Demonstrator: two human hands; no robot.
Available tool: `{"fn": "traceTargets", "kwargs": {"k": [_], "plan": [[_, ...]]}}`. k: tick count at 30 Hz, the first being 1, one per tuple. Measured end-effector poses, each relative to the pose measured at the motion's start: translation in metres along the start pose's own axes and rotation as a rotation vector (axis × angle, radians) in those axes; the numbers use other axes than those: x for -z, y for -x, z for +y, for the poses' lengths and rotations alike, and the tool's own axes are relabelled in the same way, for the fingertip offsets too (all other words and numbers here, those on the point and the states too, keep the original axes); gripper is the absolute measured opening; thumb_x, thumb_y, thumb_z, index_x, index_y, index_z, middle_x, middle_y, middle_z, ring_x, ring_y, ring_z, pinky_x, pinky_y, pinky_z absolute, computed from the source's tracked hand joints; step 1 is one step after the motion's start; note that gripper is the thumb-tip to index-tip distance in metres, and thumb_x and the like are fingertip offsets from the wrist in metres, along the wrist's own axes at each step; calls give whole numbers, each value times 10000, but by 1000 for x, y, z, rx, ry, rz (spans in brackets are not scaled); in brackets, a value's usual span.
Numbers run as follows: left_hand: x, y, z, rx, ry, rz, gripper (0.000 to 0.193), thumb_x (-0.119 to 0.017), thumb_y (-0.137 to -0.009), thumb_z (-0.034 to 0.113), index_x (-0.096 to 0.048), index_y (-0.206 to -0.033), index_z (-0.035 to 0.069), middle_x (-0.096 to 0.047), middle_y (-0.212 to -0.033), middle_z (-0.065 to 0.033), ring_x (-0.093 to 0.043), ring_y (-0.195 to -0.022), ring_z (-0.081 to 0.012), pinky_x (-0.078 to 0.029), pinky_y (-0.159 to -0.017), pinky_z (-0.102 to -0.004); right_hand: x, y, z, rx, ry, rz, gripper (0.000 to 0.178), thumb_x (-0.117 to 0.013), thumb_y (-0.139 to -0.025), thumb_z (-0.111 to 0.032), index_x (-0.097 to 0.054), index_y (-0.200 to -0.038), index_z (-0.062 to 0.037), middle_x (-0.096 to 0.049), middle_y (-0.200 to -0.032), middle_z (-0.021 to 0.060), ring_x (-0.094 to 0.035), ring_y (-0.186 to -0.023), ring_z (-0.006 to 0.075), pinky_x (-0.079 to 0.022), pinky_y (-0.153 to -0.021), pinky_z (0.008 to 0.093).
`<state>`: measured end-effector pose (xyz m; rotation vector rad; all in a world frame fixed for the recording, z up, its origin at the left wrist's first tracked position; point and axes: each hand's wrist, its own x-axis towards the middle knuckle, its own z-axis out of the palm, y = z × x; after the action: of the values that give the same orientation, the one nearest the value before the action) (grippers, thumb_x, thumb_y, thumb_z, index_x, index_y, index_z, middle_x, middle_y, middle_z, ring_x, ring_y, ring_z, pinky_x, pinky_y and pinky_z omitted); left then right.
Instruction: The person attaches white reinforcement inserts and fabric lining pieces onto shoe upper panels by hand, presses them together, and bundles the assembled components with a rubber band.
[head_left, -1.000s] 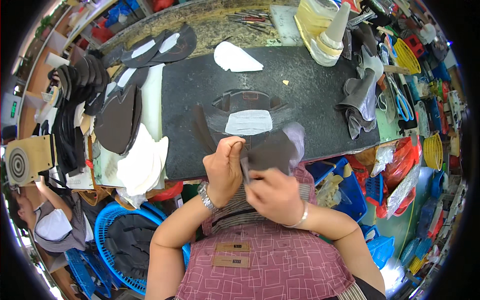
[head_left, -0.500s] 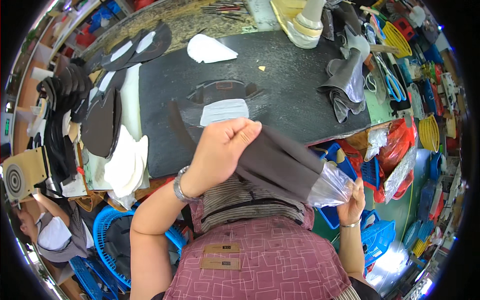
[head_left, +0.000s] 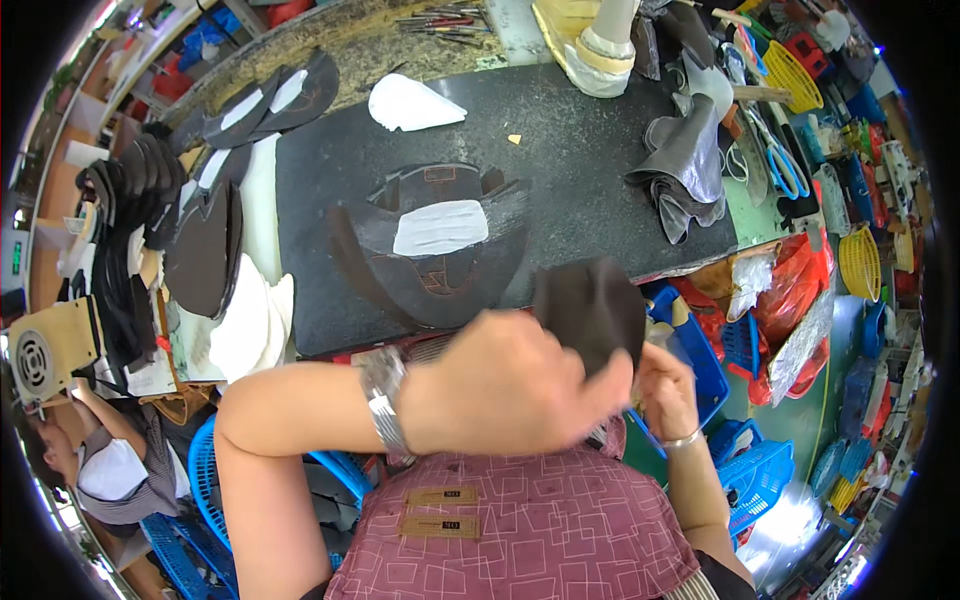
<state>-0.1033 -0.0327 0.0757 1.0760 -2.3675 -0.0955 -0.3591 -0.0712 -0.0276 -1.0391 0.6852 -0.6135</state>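
Observation:
Over the front edge of the bench, a dark brown leather piece (head_left: 592, 305) stands bunched up between my two hands. My left hand (head_left: 520, 385), smeared by motion, is closed at its lower edge; the fingertips are partly hidden behind the hand. My right hand (head_left: 665, 390) has its fingers curled at the right side of the same piece, where something pale and shiny shows beside them. On the black bench mat lies a stitched dark shoe upper (head_left: 450, 275), spread flat, with a white patch (head_left: 440, 228) across its middle.
A white cut piece (head_left: 415, 103) and a shoe last (head_left: 605, 55) lie farther back. Dark leather (head_left: 685, 165) is heaped at right near blue-handled scissors (head_left: 785, 165). Dark and white cut pieces (head_left: 205, 245) are stacked at left. Blue baskets (head_left: 755, 480) stand below; another person (head_left: 125, 460) is at far left.
My left hand has swung down and to the right, toward my right hand. The leather piece, stretched out before, is now bunched up, and the shoe upper on the mat is uncovered.

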Motion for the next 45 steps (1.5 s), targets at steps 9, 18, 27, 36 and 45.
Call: {"fn": "traceTargets", "kwargs": {"k": [9,18,27,36,45], "plan": [[-31,74,-50,325,-3,275,204,-684,-708,163,-626,-886,80,-583,-738,-53,-574,-627,-202,-470,-545,-313,-29,-30,-27,-139,-605,66,462,-367,-947,-318,-342,-1325,-54,-390,-1350,112,-389,-1232,268,-291,-1039,424],[-24,55,-110,252,-39,-301,59,-592,-696,77,-619,-732,40,-602,-756,-78,-608,-687,-225,-499,-576,-324,-39,-40,-27,-210,-682,84,458,-347,-950,-298,-333,-1322,-31,-402,-1337,124,-401,-1223,258,-312,-1026,402],[-30,45,-93,-124,-391,-463,125,-565,-640,145,-571,-697,34,-588,-694,-90,-607,-651,-192,-494,-524,-263,-67,-134,-46,-184,-859,-48,460,-320,-957,-324,-355,-1307,-27,-406,-1335,117,-395,-1227,260,-296,-1034,405],[-36,137,-34,196,164,240,182,-630,-684,127,-469,-614,78,-479,-565,-53,-503,-467,-237,-424,-413,-326,-88,-166,-29,-318,-823,-166,460,-297,-960,-327,-347,-1317,-40,-383,-1355,117,-379,-1242,258,-265,-1055,410],[-34,126,-28,627,2351,675,447,-416,-914,302,-377,-1294,70,-401,-1336,-84,-434,-1176,-178,-350,-990,-378,-118,-104,-51,-324,-717,-651,557,-451,-909,-320,-311,-1310,40,-401,-1318,180,-420,-1201,307,-339,-999,439]]}}
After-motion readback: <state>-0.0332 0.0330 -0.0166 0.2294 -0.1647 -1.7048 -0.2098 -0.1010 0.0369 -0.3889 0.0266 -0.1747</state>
